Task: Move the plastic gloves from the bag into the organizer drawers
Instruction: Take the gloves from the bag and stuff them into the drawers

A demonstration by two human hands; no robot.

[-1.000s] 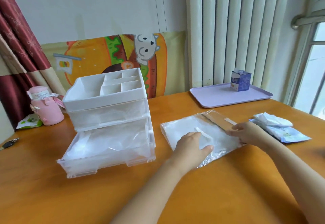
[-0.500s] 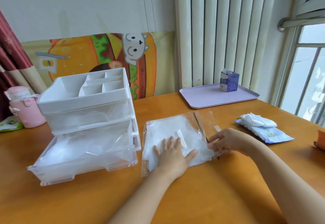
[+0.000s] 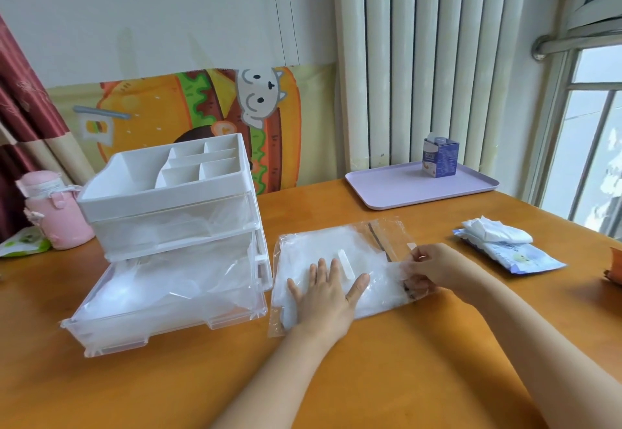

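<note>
Evidently, bag [image 3: 303,250] is pinned by flat, spread left hand [image 3: 328,297]; glove [image 3: 400,270] is pinched by right hand [image 3: 437,265] for extraction.

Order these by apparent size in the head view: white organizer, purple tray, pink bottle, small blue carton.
1. white organizer
2. purple tray
3. pink bottle
4. small blue carton
Tray and carton lie farther from the camera, so real sizes may differ.
</note>
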